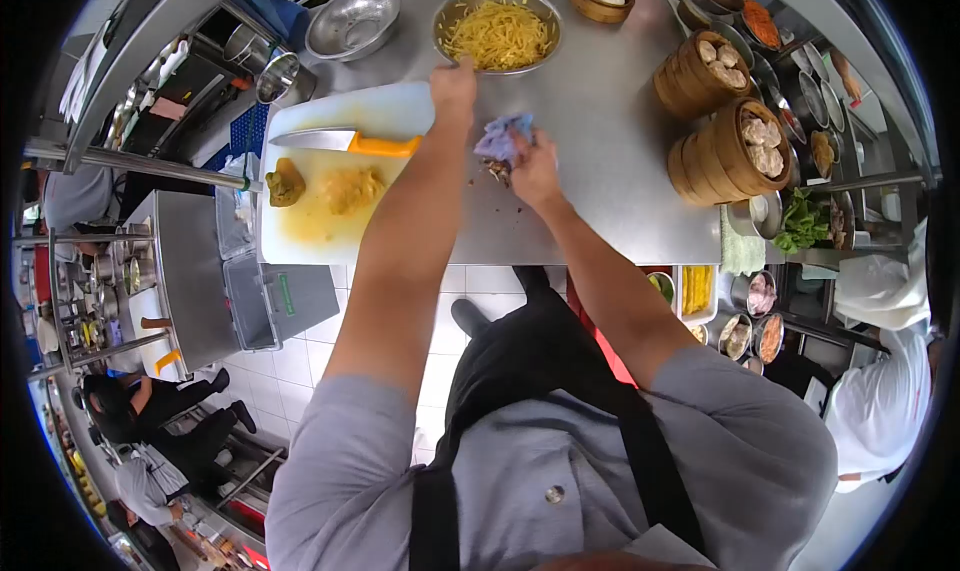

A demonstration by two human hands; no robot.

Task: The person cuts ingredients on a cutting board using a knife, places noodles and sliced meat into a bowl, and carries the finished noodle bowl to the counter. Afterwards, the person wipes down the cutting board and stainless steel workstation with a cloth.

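My left hand (453, 86) is closed at the near left rim of a metal bowl (441, 51) filled with yellow shreds (503, 36). In my right hand (536, 166) is a crumpled bluish-purple cloth (503, 139), pressed onto the steel worktop (585, 121). Dark scraps (497, 172) lie under and beside the cloth. Left of my arms is a white cutting board (385, 108), with an orange-handled knife (385, 146) lying across it. A yellow mashed-looking heap (350, 189) and a brownish-yellow lump (285, 183) sit on the board.
Bamboo steamers (700, 169) with dumplings stand at the right, and a small steamer (602, 13) is at the back. An empty metal bowl (352, 23) sits back left. Ingredient containers (697, 289) line the lower right. Other people (140, 406) are at the left and right edges.
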